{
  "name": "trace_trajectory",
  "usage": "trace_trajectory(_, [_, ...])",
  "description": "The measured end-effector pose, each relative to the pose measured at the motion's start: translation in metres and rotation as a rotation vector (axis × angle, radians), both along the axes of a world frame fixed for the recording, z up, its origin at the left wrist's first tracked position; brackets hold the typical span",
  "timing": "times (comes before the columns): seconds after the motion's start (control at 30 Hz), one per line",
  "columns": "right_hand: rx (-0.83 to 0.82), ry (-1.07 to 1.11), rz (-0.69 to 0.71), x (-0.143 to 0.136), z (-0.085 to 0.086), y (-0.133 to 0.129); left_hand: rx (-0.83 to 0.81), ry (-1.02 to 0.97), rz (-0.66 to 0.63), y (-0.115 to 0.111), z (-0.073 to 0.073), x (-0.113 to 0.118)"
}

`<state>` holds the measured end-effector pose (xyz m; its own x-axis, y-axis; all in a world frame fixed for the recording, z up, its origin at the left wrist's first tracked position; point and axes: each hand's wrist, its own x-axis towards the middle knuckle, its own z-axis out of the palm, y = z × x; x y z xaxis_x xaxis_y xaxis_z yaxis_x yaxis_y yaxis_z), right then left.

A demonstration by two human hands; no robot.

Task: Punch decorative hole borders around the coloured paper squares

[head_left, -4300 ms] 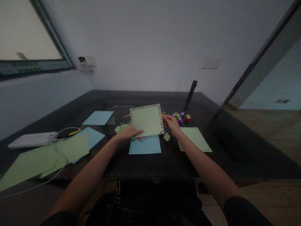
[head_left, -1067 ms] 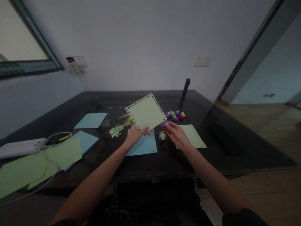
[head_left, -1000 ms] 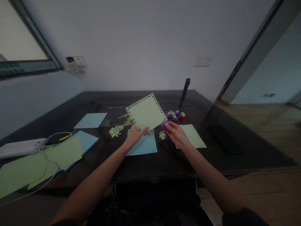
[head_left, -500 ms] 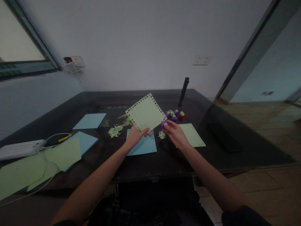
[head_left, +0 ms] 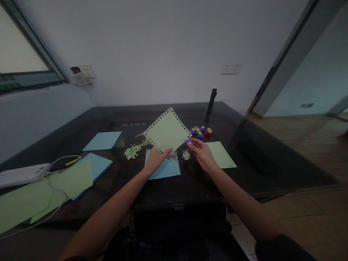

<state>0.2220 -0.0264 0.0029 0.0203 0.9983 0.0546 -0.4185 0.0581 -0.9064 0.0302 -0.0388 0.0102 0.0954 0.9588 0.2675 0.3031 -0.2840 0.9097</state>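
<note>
Left hand (head_left: 159, 159) pinches green sheet (head_left: 168, 130) by its near corner, above blue sheet (head_left: 166, 169); right hand (head_left: 201, 154) grips purple punch (head_left: 188, 141) at green sheet's right corner. Green sheet looks light, easily creased: hold by edges. Purple punch probably hard: hold by sides.

Left hand (head_left: 157, 158) grips green paper (head_left: 168, 131); right hand (head_left: 201, 152) pinches purple punch (head_left: 188, 142).

Short dark right sleeve (head_left: 280, 248), dark edge of the left sleeve (head_left: 74, 258), bare forearms (head_left: 114, 203), bare left hand (head_left: 156, 160) and right hand (head_left: 202, 154), black clothing (head_left: 176, 235) at the lap, thin pale lines (head_left: 131, 222) down its sides, detail lost in shadow
</note>
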Motion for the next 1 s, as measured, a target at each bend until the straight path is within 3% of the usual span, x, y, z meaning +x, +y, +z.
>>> trace_trajectory(0.27, [-0.01, -0.007, -0.023, 0.0007, 0.001, -0.0007, -0.029, 0.006, 0.003, -0.0013, -0.0024, 0.002])
trace_trajectory(0.73, [-0.044, 0.085, 0.075, 0.0016, 0.0011, -0.0022, -0.005, 0.157, -0.047, 0.0038, -0.0072, -0.0039])
trace_trajectory(1.0, [-0.091, -0.032, 0.081, 0.0054, 0.0008, -0.0032, -0.033, 0.154, -0.083, 0.0055, -0.0088, -0.0057])
